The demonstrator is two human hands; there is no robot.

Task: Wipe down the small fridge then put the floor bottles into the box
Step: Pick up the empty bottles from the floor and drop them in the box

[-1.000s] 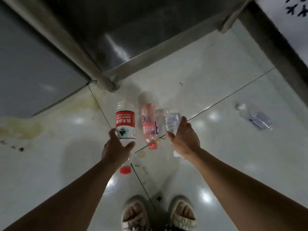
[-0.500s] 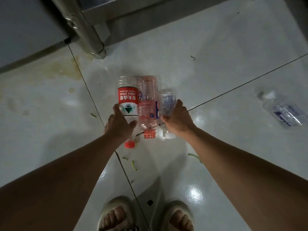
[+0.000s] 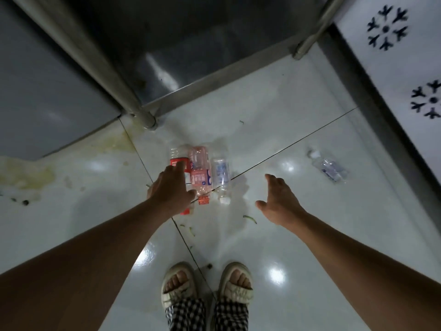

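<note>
I see the white floor with three bottles lying side by side mid-scene: red, pink, clear. A fourth bottle lies far right. My left hand cups the red bottle; my right hand hangs spread, empty.

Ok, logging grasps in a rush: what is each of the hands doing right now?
Left hand: open, fingers spread over the red-label bottle, not gripping it.
Right hand: open, holding nothing, apart from the bottles.
</note>
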